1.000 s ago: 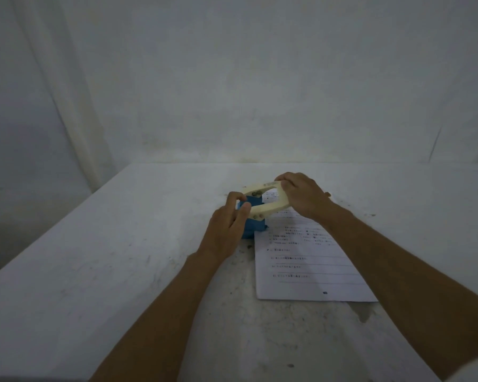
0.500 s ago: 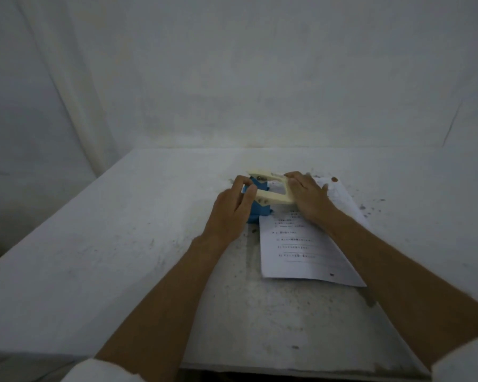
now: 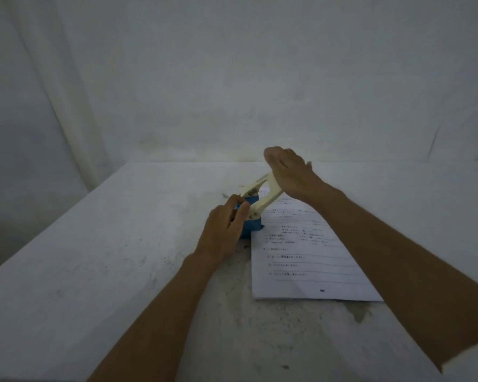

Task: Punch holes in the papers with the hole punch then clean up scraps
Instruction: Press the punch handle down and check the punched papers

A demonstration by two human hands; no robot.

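Note:
A hole punch (image 3: 253, 216) with a blue base and a cream lever stands near the middle of the white table (image 3: 94, 257). Its lever is raised steeply up to the right. My right hand (image 3: 290, 172) grips the lever's upper end. My left hand (image 3: 226, 230) holds the blue base from the left, thumb and fingers pinched on it. A printed sheet of paper (image 3: 309, 257) lies flat to the right of the punch, its top left corner at the punch's base. Whether the paper sits inside the slot is hidden.
Small dark specks (image 3: 226, 194) lie on the table behind the punch. A dark stain (image 3: 359, 315) marks the table below the paper's lower right corner. White cloth covers the wall behind. The table's left edge runs diagonally toward me.
The lever was pressed down half a second ago. My right hand has since lifted it high. My left hand stays on the blue base.

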